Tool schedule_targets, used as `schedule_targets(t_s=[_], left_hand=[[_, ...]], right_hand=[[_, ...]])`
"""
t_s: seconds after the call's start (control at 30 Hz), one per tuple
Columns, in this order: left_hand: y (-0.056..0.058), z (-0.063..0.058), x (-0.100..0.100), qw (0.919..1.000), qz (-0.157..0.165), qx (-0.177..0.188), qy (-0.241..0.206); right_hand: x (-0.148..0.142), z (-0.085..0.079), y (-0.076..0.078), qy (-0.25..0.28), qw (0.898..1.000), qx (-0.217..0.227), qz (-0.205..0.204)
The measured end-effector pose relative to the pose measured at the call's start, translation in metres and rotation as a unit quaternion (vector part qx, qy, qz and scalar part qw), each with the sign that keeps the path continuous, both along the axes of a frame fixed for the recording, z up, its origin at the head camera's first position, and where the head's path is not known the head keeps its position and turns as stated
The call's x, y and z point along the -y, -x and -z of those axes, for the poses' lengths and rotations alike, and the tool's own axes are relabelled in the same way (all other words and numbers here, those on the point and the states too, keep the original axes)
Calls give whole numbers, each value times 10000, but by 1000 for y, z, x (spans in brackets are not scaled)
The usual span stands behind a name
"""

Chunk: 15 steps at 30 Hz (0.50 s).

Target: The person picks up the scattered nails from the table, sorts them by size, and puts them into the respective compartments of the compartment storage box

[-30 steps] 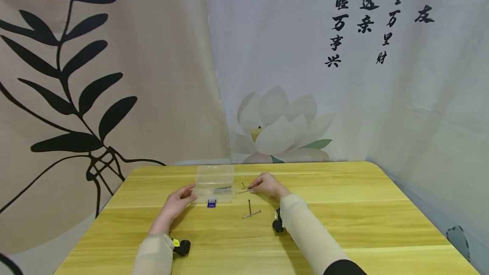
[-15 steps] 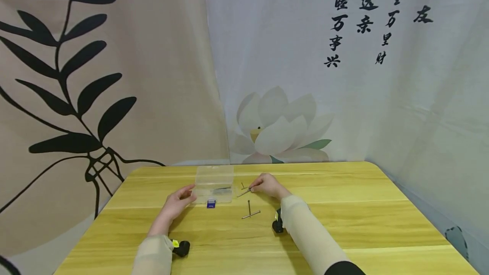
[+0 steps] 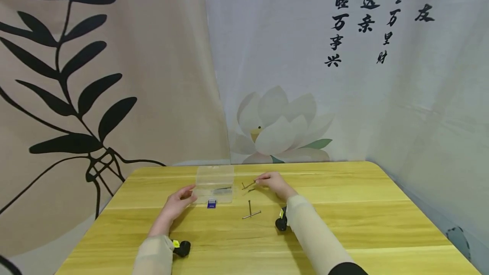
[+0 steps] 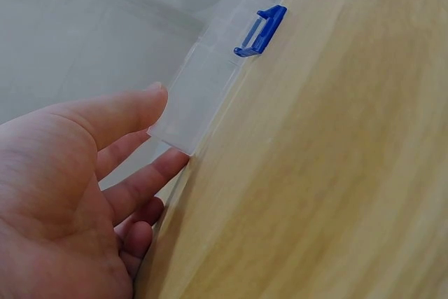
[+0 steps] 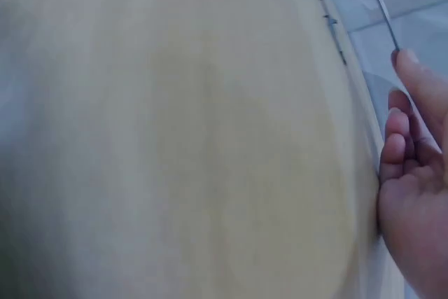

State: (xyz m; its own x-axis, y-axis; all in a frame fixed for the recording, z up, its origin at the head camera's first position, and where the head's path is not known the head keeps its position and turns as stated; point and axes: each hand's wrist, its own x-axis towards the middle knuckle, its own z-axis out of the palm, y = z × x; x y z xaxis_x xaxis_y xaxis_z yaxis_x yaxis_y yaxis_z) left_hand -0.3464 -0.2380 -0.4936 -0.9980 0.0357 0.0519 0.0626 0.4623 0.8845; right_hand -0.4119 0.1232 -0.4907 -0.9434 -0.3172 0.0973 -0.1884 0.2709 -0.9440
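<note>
A long nail point(image 3: 249, 185) sticks out from the thumb and fingertips of my right hand point(image 3: 272, 182), which pinches it by one end. In the right wrist view the nail point(image 5: 381, 8) is a thin metal shaft. At the left end of the lidded clear plastic box point(image 4: 199, 92), my left hand point(image 3: 179, 203) keeps its fingers fairly straight, thumb near the top corner and a fingertip at the lower corner. The box lid stands open, leaning back, and a few dark nails point(image 3: 222, 188) lie inside. A blue latch point(image 4: 262, 31) hangs at the box's front.
Two crossed nails point(image 3: 250, 210) lie on the wooden table point(image 3: 344, 215) in front and right of the box. Smaller nails point(image 3: 250, 190) lie beneath the right hand's nail. Behind the table's far edge hangs a printed cloth point(image 3: 172, 75).
My right hand has moved right and slightly back with the nail, whose shaft has swung to slant up to the right. The left hand and box have stayed put.
</note>
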Motion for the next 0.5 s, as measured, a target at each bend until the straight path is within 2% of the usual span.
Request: schedule_targets(t_s=[0.07,0.23,0.37,0.5], left_hand=[[0,0,1,10000,-3,7,11],[0,-2,2,10000,-11,14,-8],[-1,-2,1,10000,3,13,-34],[0,-1,1,10000,1,61,-23]], right_hand=[[-1,0,2,213,9996,144,91],[-1,-1,9,369,9982,409,238],[0,-7,13,326,9980,499,231],[-2,-18,14,152,9988,405,214]])
